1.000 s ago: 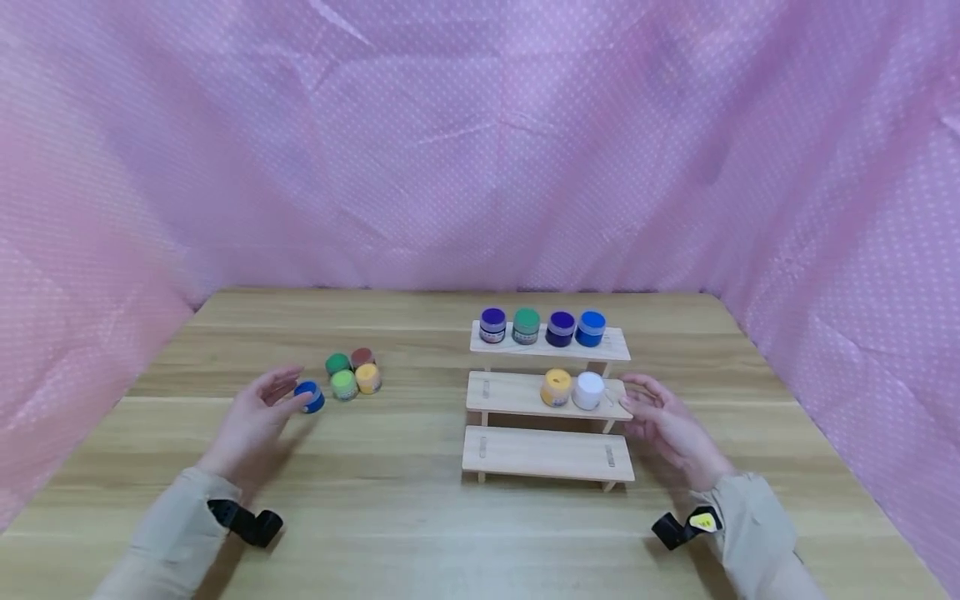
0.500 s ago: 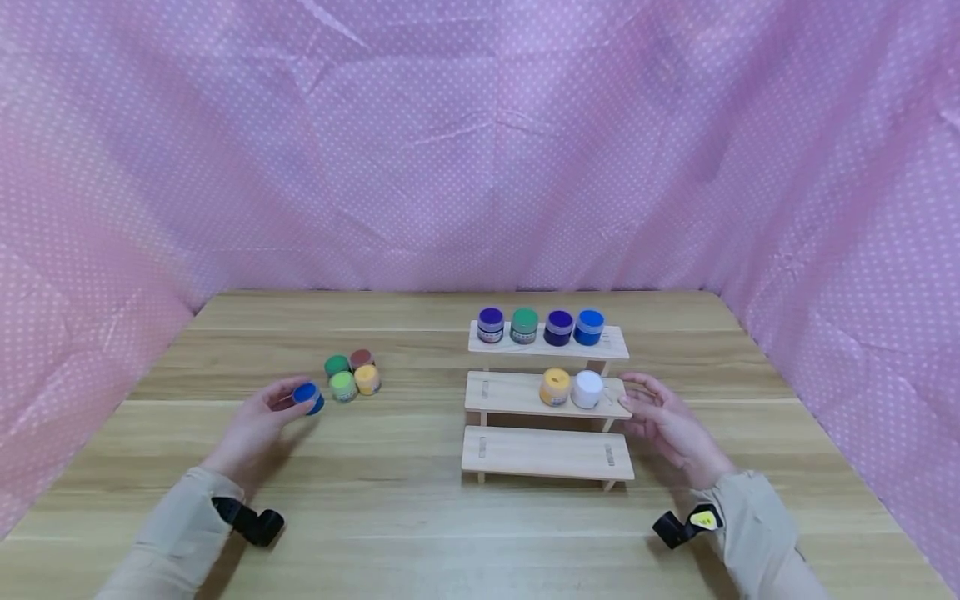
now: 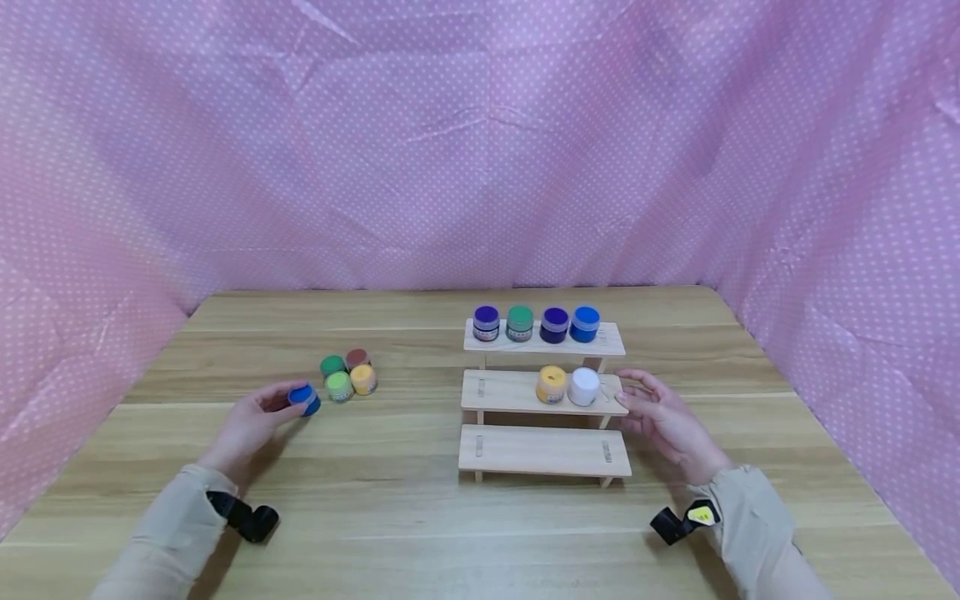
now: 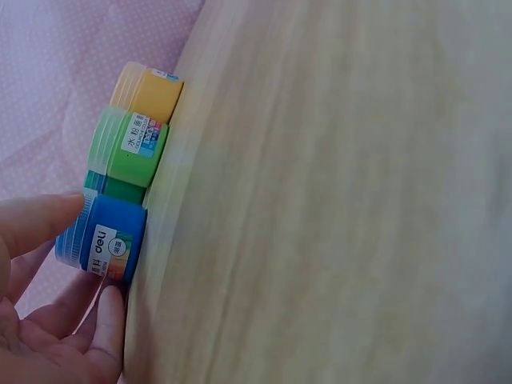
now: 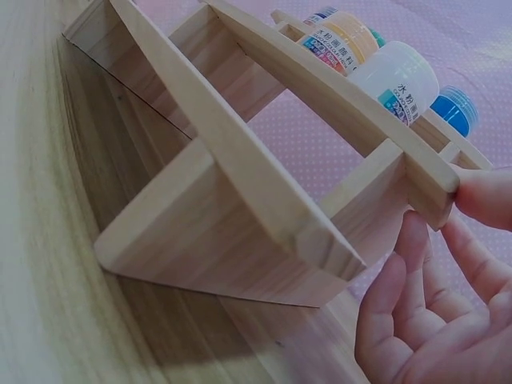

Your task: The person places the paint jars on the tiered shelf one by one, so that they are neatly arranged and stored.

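Observation:
My left hand [image 3: 251, 423] grips a blue paint jar [image 3: 304, 399], thumb on its near side and fingers on the far side. In the left wrist view the blue jar [image 4: 114, 238] shows its label; whether its base touches the table I cannot tell. Just beyond it stand light green [image 3: 340, 386], dark green [image 3: 333, 366], yellow [image 3: 364, 379] and reddish-brown [image 3: 358, 357] jars. My right hand [image 3: 671, 429] pinches the right end of the middle tier of a wooden step rack [image 3: 498, 392]. In the right wrist view the thumb lies on that board [image 5: 436, 188], fingertips below it.
On the middle tier sit a yellow-orange jar [image 3: 551, 384] and a white jar [image 3: 583, 387]. Purple [image 3: 486, 323], green [image 3: 520, 323], dark violet [image 3: 554, 325] and blue [image 3: 585, 324] jars line the top tier. A pink dotted curtain [image 3: 480, 167] hangs behind the table [image 3: 390, 517].
My left fingers have closed around the blue jar, which they stood beside with the hand more open a second ago. My right hand stays at the rack's middle tier. The head view shifts slightly.

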{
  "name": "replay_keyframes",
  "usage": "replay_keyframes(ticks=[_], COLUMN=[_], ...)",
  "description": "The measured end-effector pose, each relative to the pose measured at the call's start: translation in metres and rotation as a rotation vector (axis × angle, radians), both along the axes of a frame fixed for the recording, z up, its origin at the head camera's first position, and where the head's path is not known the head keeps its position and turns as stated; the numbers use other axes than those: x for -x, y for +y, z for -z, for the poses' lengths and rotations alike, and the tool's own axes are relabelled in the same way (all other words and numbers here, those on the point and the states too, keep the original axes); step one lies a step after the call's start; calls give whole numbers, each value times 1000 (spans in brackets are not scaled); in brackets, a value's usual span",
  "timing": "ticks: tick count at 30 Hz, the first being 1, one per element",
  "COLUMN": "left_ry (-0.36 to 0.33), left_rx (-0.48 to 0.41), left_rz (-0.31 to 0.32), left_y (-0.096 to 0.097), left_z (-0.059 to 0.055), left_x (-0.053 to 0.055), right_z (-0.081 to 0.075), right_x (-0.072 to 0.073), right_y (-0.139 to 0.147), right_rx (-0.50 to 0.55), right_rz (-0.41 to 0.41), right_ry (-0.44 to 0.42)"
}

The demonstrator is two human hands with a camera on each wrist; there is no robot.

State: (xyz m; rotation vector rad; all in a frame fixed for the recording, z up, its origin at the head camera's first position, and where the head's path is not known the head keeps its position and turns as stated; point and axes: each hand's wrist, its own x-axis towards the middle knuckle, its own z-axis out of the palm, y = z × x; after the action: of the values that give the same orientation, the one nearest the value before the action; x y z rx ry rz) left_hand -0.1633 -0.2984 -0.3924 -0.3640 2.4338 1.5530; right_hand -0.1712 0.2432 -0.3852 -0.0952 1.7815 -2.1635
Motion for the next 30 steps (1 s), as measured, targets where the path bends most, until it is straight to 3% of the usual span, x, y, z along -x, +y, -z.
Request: replay_keyframes(ticks=[11,21,30], left_ry=[43,72,114], left_rx=[3,41,2], left_rz=[5,-1,-24], left_y=[4,3,-3], left_z=[3,4,3], left_x=[2,3,2], right_z=[3,2,2], right_x=[0,1,0], right_y=[4,3,1], right_rx=[34,-1,20], right_rz=[-15,-6,-9], right_ry=[17,-2,6])
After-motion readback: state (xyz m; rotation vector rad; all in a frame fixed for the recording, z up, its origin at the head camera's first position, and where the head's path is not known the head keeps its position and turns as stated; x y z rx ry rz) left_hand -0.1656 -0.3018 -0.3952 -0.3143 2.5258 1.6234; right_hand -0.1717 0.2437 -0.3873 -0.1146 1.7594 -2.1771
